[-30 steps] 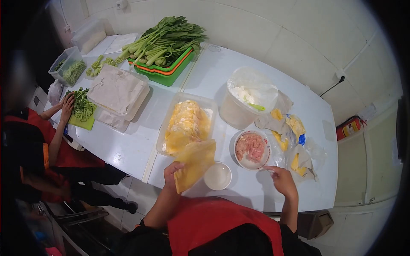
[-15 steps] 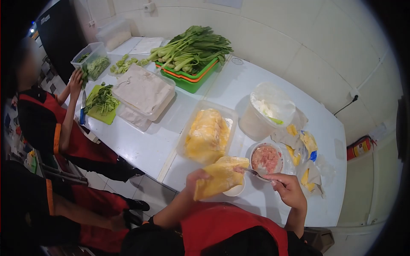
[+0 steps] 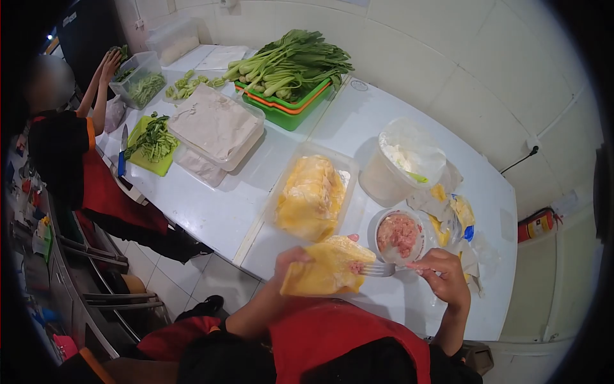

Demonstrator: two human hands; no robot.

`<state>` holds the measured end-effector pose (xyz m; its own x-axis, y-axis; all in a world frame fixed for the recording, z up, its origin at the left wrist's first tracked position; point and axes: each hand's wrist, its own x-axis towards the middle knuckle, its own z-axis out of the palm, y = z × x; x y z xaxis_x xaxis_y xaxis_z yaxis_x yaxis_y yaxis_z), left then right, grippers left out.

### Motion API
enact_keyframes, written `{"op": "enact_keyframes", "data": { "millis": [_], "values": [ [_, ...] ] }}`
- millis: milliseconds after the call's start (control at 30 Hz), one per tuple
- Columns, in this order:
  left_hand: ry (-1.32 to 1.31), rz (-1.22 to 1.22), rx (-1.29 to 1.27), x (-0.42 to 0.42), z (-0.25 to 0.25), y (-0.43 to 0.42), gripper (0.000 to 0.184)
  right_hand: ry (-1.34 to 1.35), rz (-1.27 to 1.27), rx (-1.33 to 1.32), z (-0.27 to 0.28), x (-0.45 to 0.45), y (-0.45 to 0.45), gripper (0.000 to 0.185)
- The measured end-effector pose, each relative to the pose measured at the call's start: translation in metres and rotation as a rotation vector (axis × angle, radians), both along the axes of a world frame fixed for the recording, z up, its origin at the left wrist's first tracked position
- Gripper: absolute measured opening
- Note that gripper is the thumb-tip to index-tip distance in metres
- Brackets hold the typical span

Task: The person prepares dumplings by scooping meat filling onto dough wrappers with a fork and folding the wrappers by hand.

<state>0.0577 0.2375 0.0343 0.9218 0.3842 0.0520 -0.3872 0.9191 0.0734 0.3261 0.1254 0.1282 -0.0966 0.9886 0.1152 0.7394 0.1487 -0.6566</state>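
A yellow dough sheet (image 3: 326,269) lies over my left hand (image 3: 292,264), which holds it by its left side near the table's front edge. Closed around a fork (image 3: 382,269), my right hand (image 3: 442,274) keeps the tines against the sheet, with a little pink minced meat (image 3: 355,267) at their tip. Behind the fork stands a white bowl (image 3: 419,246) of pink minced meat (image 3: 400,234). Beyond the sheet, a clear container (image 3: 349,192) holds more yellow dough sheets (image 3: 310,195).
A tub with white powder (image 3: 391,173) stands behind the bowl, with wrappers (image 3: 457,217) to its right. Farther left are a paper-covered container (image 3: 214,125), leafy greens (image 3: 291,64) in stacked baskets, and a knife (image 3: 122,150) by a green board (image 3: 152,163). A co-worker (image 3: 64,153) stands at far left.
My right hand moved left from beside the bowl, bringing the fork with meat to the sheet. The sheet was turned flatter. The co-worker's hands moved from the cut greens to the clear box.
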Motion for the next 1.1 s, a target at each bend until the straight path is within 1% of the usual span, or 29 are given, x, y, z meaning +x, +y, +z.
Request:
{"op": "enact_keyframes", "data": {
  "millis": [67, 167, 267, 300, 367, 400, 433, 467, 533, 567, 667, 700, 767, 833, 933, 1033, 1100],
  "values": [
    [0.045, 0.07, -0.045, 0.0, 0.002, 0.0, 0.079, 0.034, -0.054, -0.068, 0.002, 0.008, -0.004, 0.028],
    [-0.07, 0.119, -0.125, 0.003, -0.005, 0.0, 0.076, 0.415, -0.23, -0.049, -0.021, 0.016, -0.012, 0.02],
    [-0.181, 0.154, -0.206, 0.008, -0.012, 0.0, 0.072, 0.733, -0.357, -0.077, -0.042, -0.011, -0.003, 0.013],
    [-0.182, 0.164, -0.197, 0.009, -0.009, 0.0, 0.071, 0.625, -0.343, -0.146, -0.053, -0.012, -0.001, 0.011],
    [-0.189, 0.174, -0.183, 0.01, -0.003, -0.001, 0.069, 0.539, -0.412, -0.096, -0.057, -0.01, 0.001, 0.013],
    [-0.087, 0.199, -0.139, 0.007, -0.009, 0.001, 0.07, 0.494, -0.446, -0.073, -0.059, -0.007, 0.001, 0.014],
    [0.014, 0.225, -0.094, 0.001, -0.02, 0.004, 0.072, 0.306, -0.485, 0.022, -0.063, 0.002, -0.002, 0.018],
    [0.113, 0.254, -0.047, -0.005, -0.028, 0.007, 0.073, 0.175, -0.547, -0.082, -0.059, 0.009, -0.008, 0.019],
    [0.113, 0.297, -0.08, -0.01, -0.032, 0.01, 0.069, -0.09, -0.658, -0.295, -0.049, 0.018, -0.021, 0.024],
    [0.115, 0.32, -0.097, -0.01, -0.035, 0.01, 0.067, -0.24, -0.686, -0.353, -0.049, 0.015, -0.025, 0.026],
    [0.171, 0.348, -0.106, -0.007, -0.047, 0.011, 0.065, -0.465, -0.691, -0.309, -0.071, 0.005, -0.035, 0.027],
    [0.141, 0.341, -0.135, -0.005, -0.046, 0.01, 0.064, -0.504, -0.698, -0.259, -0.085, 0.004, -0.037, 0.025],
    [0.081, 0.333, -0.195, 0.0, -0.039, 0.008, 0.063, -0.525, -0.722, -0.262, -0.091, -0.007, -0.033, 0.025],
    [0.066, 0.333, -0.198, 0.002, -0.032, 0.007, 0.062, -0.551, -0.719, -0.256, -0.099, -0.015, -0.031, 0.026],
    [0.096, 0.342, -0.191, 0.001, -0.029, 0.008, 0.061, -0.554, -0.68, -0.338, -0.092, -0.021, -0.035, 0.026],
    [0.118, 0.347, -0.194, -0.001, -0.031, 0.009, 0.061, -0.513, -0.578, -0.362, -0.078, -0.015, -0.041, 0.028],
    [0.121, 0.349, -0.202, -0.001, -0.034, 0.009, 0.062, -0.232, -0.543, -0.348, -0.078, 0.004, -0.046, 0.031]
  ]
}}
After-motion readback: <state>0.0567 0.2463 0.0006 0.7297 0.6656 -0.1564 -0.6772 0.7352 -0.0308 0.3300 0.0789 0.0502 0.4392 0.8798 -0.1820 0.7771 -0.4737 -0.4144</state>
